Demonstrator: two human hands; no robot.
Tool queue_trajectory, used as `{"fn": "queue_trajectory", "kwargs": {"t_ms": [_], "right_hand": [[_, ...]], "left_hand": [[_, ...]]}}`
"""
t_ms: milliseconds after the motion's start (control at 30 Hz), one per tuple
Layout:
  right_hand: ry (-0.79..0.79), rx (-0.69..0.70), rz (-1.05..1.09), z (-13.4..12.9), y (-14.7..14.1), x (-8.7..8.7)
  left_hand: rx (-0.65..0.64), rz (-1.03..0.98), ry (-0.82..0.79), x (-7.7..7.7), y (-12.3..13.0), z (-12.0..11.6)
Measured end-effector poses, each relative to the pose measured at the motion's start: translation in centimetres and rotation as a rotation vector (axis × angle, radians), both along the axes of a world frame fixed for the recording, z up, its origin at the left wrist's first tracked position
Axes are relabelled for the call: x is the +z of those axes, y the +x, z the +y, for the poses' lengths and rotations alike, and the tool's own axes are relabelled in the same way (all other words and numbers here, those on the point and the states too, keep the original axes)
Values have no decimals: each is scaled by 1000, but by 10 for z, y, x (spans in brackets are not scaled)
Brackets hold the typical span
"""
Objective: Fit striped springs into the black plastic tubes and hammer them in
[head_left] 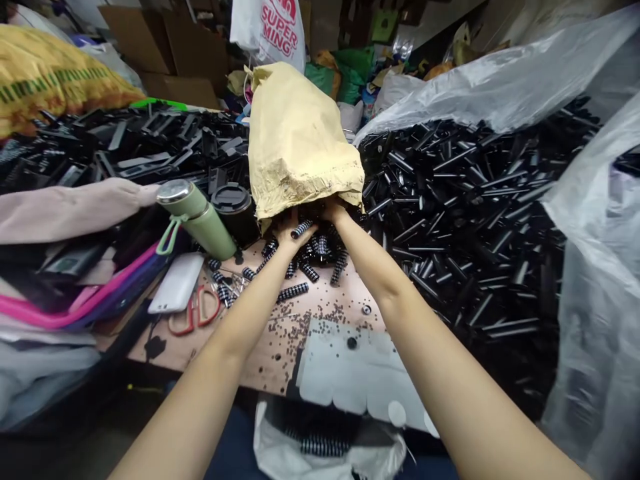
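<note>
A yellow woven sack stands tilted on the table with its mouth toward me. Under the front edge of the mouth is my left hand, its visible fingers apart. One short black ribbed tube lies over or against that hand; I cannot tell which. My right hand reaches in at the mouth's right side, and the sack hides its fingers. More of these black tubes with pale markings lie heaped between my wrists. A few loose tubes are spread nearer me on the table.
Black plastic parts pile up at right and left. A green flask, a dark lidded cup, a white phone and red-handled scissors are at left. A white bag below the table edge contains tubes.
</note>
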State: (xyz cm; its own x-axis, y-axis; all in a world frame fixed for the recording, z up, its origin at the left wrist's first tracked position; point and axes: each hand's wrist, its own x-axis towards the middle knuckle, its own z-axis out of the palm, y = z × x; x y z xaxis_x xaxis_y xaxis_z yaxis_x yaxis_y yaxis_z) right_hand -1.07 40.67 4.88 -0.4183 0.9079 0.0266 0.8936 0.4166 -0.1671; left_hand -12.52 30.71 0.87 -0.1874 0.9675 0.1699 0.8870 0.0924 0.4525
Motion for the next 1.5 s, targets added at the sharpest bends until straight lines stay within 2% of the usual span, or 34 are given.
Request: {"fn": "queue_trajectory", "kwargs": {"t_ms": [67,133,233,333,400,467,533,600,667,700,767,867,1033,1133,1400,1500], "right_hand": [[-42,-74,-37,-27,4,-7],[-58,-108,-62,-55,10,-12],[-66,-47,-76,-87,25,-7],[-121,28,-72,-113,50,13],[-105,-20,-57,-140,74,24],[-2,-99,-12,-183,103,21],[124,-122,51,-238,131,2],[174,-113,61,-291,151,-28],[114,-118,33,-328,162,-59],[90,-125,27,-338,164,-71],[68,-139,33,-345,165,-86],[96,-154,81,-340,166,-88],[133,-179,192,-341,169,-83],[154,-165,216,-344,169,-85],[156,-186,242,-342,169,-89],[194,-180,275,-341,171,-91]], "left_hand": [[96,9,-51,3,15,-32],[122,24,-66,4,31,-59],[73,34,-19,4,47,-86],[-41,55,-4,5,46,-108],[-104,53,10,4,38,-136],[-150,59,76,-2,31,-177],[-227,109,153,-15,28,-226],[-322,172,172,-32,29,-268],[-368,208,184,-46,33,-292],[-386,215,190,-51,35,-298],[-417,213,200,-56,38,-301],[-403,197,196,-55,31,-303],[-142,166,194,-56,3,-332],[-85,129,192,-59,-4,-344],[5,71,214,-66,6,-341],[4,-4,245,-58,10,-340]]}}
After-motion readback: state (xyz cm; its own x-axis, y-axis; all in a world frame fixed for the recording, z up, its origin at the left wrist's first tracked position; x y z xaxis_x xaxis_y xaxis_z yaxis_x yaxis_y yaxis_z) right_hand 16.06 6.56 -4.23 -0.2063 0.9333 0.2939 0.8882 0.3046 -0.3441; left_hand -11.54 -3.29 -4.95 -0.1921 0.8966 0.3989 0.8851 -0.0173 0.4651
